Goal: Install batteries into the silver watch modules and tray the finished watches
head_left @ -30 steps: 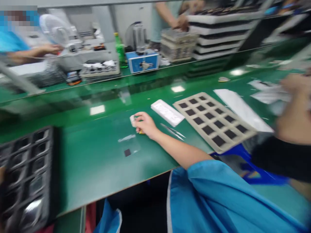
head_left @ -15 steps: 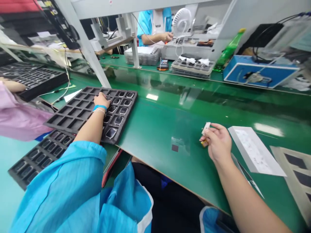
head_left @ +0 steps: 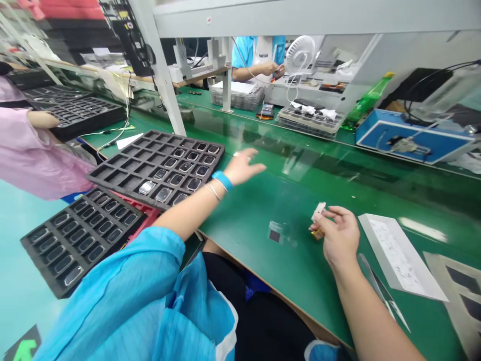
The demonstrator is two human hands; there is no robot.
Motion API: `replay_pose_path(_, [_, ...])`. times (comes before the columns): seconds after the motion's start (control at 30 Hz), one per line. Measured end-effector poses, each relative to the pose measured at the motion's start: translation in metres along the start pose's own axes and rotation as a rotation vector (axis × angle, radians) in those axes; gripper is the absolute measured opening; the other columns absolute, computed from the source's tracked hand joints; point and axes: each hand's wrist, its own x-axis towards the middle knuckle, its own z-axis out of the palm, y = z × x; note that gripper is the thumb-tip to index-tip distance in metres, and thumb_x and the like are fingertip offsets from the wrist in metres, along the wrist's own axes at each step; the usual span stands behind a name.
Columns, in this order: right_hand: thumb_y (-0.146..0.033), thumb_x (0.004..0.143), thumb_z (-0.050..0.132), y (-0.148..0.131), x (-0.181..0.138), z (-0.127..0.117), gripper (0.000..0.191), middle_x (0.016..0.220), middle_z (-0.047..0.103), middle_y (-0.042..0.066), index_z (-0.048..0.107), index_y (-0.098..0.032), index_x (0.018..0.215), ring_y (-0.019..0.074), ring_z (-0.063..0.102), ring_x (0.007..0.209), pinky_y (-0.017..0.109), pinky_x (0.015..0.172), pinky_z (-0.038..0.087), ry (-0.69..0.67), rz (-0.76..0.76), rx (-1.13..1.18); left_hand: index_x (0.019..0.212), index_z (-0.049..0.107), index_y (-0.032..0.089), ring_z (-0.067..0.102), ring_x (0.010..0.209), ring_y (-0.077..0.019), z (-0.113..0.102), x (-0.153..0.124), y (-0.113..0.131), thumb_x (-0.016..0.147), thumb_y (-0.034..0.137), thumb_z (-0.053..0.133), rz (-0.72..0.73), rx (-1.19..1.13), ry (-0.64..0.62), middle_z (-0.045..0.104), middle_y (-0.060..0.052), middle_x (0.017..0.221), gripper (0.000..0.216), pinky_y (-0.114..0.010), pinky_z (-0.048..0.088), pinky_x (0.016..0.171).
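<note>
My left hand (head_left: 243, 167) hovers above the green table just right of a black tray (head_left: 161, 168) of small glossy parts; it looks pinched on a small pale thing, too blurred to name. My right hand (head_left: 335, 234) rests on the table and pinches a small white tool with a yellow tip (head_left: 318, 216). Between my hands a small dark square on clear film (head_left: 276, 233) lies on the table.
A second black tray (head_left: 80, 238) sits lower left over a red one. A white flat box (head_left: 400, 255), tweezers (head_left: 379, 286) and a beige grid tray (head_left: 460, 286) lie at right. A person in pink is at left; another works across the bench.
My left hand has lifted off the black tray and swung right over the table. My right hand has stayed put with its tool. The view has tilted slightly.
</note>
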Motion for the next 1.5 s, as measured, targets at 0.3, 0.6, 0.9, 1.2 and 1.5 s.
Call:
replay_pose_path(0.3, [-0.038, 0.05, 0.091, 0.014, -0.007, 0.002, 0.055, 0.075, 0.066, -0.002, 0.055, -0.02, 0.089, 0.0094, 0.062, 0.052, 0.022, 0.049, 0.057, -0.13, -0.118, -0.124, 0.111, 0.072, 0.014, 0.063, 0.086, -0.0135, 0.123, -0.057, 0.003, 0.053, 0.029, 0.092, -0.331, -1.133, -0.746, 0.069, -0.007, 0.102, 0.064, -0.042, 0.045, 0.1])
replay_pose_path(0.6, [-0.046, 0.071, 0.077, 0.013, -0.012, -0.002, 0.028, 0.103, 0.074, 0.009, 0.074, -0.021, 0.082, 0.0232, 0.071, 0.095, 0.04, 0.085, 0.062, -0.208, -0.206, -0.361, 0.106, 0.072, 0.011, 0.065, 0.085, -0.0159, 0.11, -0.056, 0.004, 0.051, 0.027, 0.092, -0.328, -1.149, -0.609, 0.07, -0.008, 0.099, 0.061, -0.047, 0.045, 0.101])
replay_pose_path(0.9, [-0.041, 0.078, 0.073, 0.014, -0.012, -0.003, 0.02, 0.095, 0.076, 0.007, 0.076, -0.022, 0.082, 0.0225, 0.072, 0.089, 0.038, 0.08, 0.062, -0.185, -0.38, -0.473, 0.095, 0.069, 0.01, 0.065, 0.085, -0.0156, 0.107, -0.06, 0.007, 0.042, 0.02, 0.094, -0.167, -1.031, -0.559, 0.068, -0.006, 0.094, 0.06, -0.045, 0.047, 0.097])
replay_pose_path(1.2, [-0.032, 0.082, 0.071, 0.014, -0.015, -0.008, 0.013, 0.1, 0.077, 0.006, 0.079, -0.025, 0.09, 0.0224, 0.074, 0.093, 0.039, 0.087, 0.061, -0.225, -0.527, -0.534, 0.09, 0.062, 0.009, 0.064, 0.082, -0.0144, 0.107, -0.06, 0.009, 0.037, 0.02, 0.094, -0.13, -1.011, -0.514, 0.066, -0.003, 0.085, 0.063, -0.043, 0.048, 0.092])
replay_pose_path(1.5, [-0.034, 0.082, 0.07, 0.02, -0.015, -0.008, 0.015, 0.104, 0.077, 0.008, 0.078, -0.023, 0.089, 0.0261, 0.073, 0.098, 0.047, 0.095, 0.057, -0.224, -0.489, -0.516, 0.087, 0.062, 0.011, 0.063, 0.085, -0.0167, 0.108, -0.063, 0.011, 0.031, 0.021, 0.095, -0.152, -0.982, -0.449, 0.065, -0.003, 0.084, 0.066, -0.045, 0.047, 0.094])
